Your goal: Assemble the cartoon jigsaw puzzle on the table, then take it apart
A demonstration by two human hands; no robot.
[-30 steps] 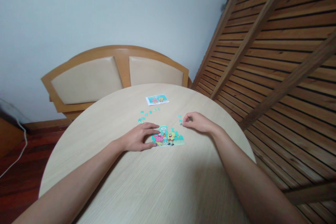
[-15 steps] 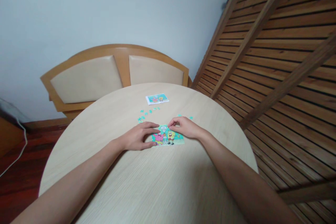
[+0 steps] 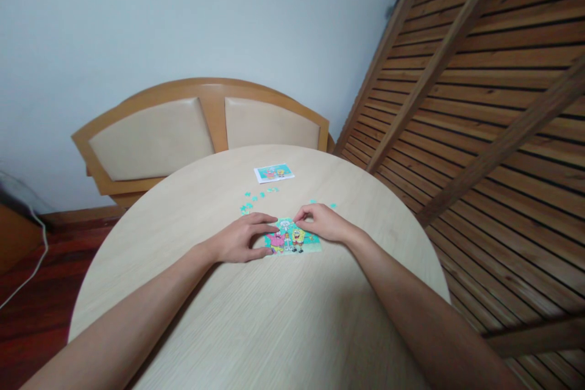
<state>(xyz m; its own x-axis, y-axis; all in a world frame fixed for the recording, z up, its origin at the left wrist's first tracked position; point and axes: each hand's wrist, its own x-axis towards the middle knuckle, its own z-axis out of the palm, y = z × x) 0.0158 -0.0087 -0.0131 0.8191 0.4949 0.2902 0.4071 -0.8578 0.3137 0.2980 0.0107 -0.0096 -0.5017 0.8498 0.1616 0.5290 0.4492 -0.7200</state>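
Note:
A small cartoon jigsaw puzzle [image 3: 292, 239], partly put together, lies on a round light-wood table [image 3: 274, 317]. My left hand [image 3: 240, 237] rests on the puzzle's left edge, fingers spread and curved, pinning it down. My right hand [image 3: 322, 222] is at the puzzle's upper right corner, fingertips pinched together on what looks like a small teal piece, too small to name for sure. Loose teal pieces [image 3: 256, 198] are scattered just beyond the puzzle, with a few more [image 3: 322, 203] behind my right hand.
A picture card [image 3: 273, 172] showing the same cartoon lies farther back on the table. A wooden bench with beige padded backs [image 3: 201, 131] stands behind the table. A slatted wooden frame [image 3: 479, 103] leans at the right. A white cable [image 3: 27, 268] runs over the red floor at left.
My right hand came in from the loose pieces at the right to the puzzle's upper right corner and has stayed there. My left hand has not moved.

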